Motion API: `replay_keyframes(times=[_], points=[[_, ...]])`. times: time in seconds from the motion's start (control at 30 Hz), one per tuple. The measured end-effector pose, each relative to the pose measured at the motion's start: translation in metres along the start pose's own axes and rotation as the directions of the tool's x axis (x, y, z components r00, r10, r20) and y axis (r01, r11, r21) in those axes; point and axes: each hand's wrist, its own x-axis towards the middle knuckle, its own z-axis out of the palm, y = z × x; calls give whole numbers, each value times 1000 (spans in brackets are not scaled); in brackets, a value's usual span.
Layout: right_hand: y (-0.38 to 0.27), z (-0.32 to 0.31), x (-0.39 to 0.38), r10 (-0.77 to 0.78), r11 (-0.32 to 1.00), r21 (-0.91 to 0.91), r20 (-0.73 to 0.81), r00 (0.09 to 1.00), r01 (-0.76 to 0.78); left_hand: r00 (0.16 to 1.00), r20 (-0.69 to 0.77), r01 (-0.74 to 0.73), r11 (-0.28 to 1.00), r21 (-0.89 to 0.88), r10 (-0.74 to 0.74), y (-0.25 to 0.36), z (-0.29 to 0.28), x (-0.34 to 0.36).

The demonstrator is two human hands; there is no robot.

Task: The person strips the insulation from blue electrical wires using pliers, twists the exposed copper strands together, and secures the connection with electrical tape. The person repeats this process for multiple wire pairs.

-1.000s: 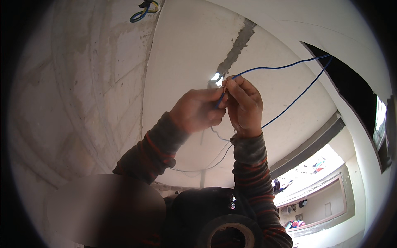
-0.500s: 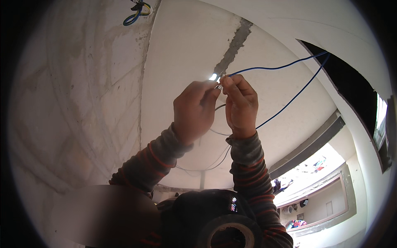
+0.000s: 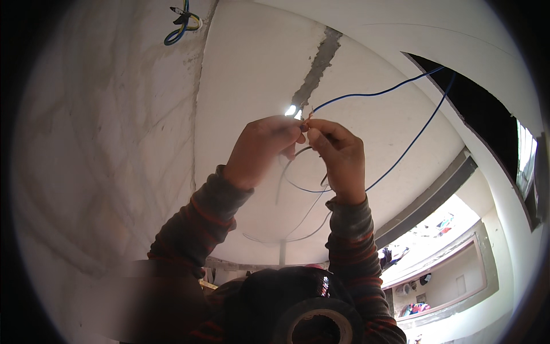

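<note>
Both my hands are raised toward the pale ceiling, with their fingertips meeting. My left hand (image 3: 258, 148) is closed in a pinch around wire ends at the meeting point. Opposite it, my right hand (image 3: 342, 153) pinches the same small bundle between thumb and forefinger. Bare copper strands (image 3: 311, 116) stick up just above the fingertips. A blue wire (image 3: 366, 94) runs from beside these strands to the dark opening on the right. Which strand belongs to which wire I cannot make out. Close behind the left fingertips, a bright light (image 3: 293, 111) shines.
A grey patched strip (image 3: 321, 63) crosses the ceiling. Loose thin wires (image 3: 303, 221) loop beneath my hands. Another blue wire (image 3: 409, 140) hangs from the dark opening (image 3: 475, 109). Coiled wires (image 3: 182, 28) stick out of the left wall. A dark ring-shaped thing (image 3: 344, 327) is at the lower edge.
Both hands have come slightly lower, and their wrists are further apart. Copper strands now show above the fingertips, where the right fingers covered the blue wire's end before.
</note>
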Motion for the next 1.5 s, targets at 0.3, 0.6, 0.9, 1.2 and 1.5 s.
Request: replay_keyframes(times=[0.3, 0.6, 0.9, 1.2, 1.5], points=[[-17, -2, 2, 46, 955, -293, 35, 998, -34, 995, -29, -89, 990, 113, 93, 0, 0, 3], [-35, -22, 17, 338, 937, -174, 234, 912, -303, 847, 33, -439, 664, 606, 530, -9, 10, 3], [-36, -29, 27, 147, 985, 85, 67, 987, -153, 519, 382, -636, 47, 771, 765, -2, -1, 30], [-12, -8, 56, 65, 988, 137, 16, 998, -66, 398, 580, -703, -170, 691, 711, 16, -25, 55], [-5, -9, 54, 60, 953, 288, 128, 990, -95, 457, 585, -697, -139, 704, 670, 31, -26, 49]])
